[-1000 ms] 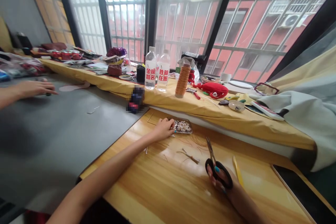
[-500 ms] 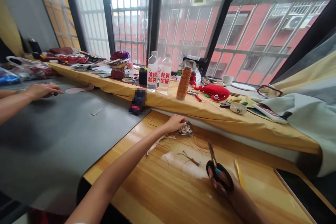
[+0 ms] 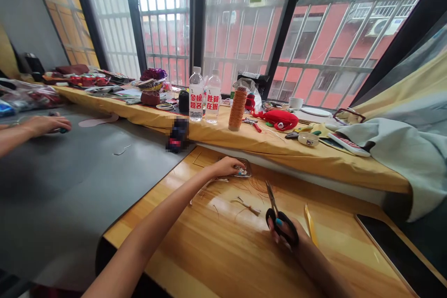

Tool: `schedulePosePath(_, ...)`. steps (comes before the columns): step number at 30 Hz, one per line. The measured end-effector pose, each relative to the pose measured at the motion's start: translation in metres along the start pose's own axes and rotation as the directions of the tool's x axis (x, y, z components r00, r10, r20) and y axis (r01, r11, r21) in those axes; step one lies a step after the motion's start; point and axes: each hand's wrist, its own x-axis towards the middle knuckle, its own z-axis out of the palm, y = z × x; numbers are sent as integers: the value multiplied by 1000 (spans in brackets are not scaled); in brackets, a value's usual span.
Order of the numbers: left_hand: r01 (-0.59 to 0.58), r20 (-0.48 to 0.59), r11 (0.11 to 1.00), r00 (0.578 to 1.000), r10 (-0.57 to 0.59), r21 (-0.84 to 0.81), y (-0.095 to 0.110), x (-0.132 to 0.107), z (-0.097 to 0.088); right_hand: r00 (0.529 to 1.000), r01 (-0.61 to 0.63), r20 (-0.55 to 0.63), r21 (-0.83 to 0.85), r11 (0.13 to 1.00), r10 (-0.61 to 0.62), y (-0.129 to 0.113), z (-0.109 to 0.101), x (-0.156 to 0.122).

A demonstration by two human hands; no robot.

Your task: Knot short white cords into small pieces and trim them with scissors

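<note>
My left hand (image 3: 228, 166) reaches into a small clear tray (image 3: 248, 170) of little white pieces (image 3: 241, 167), perhaps beads. Its fingers are bent down and drawn together; whatever is between the tips is hidden. In my right hand (image 3: 285, 233) is a pair of black-handled scissors (image 3: 273, 200), with fingers through the loops and blades nearly closed, pointing up and away. Between the hands a short knotted bundle of cord (image 3: 249, 206) lies on the wooden table (image 3: 209, 251). Thin brown thread (image 3: 258, 187) is loose behind it, and a pale cord (image 3: 202, 190) runs beneath my left forearm.
A yellow strip-like tool (image 3: 310, 224) and a dark tablet (image 3: 394, 247) lie to the right. Along the yellow-covered sill stand an orange thread spool (image 3: 238, 109) and water bottles (image 3: 196, 98), near a red plush toy (image 3: 281, 119). Another person's hand (image 3: 49, 125) rests over the grey mat (image 3: 87, 186).
My left fingers have lowered further into the tray among the white pieces. The whole view has shifted slightly, while my right hand keeps holding the scissors.
</note>
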Motion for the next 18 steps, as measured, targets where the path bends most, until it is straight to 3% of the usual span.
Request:
schedulePosePath(6, 46, -216, 972, 972, -97, -229, -1, -8, -3, 1000, -2, 4, 23, 1000, 2, -1, 1, 0)
schedulePosePath(10, 24, -313, 969, 944, -103, -246, 2, -6, -6, 1000, -15, -23, 26, 1000, 15, -5, 4, 0)
schedulePosePath(18, 12, -159, 988, 987, -37, -156, -6, 0, -7, 999, -17, -50, 32, 999, 19, -8, 6, 1)
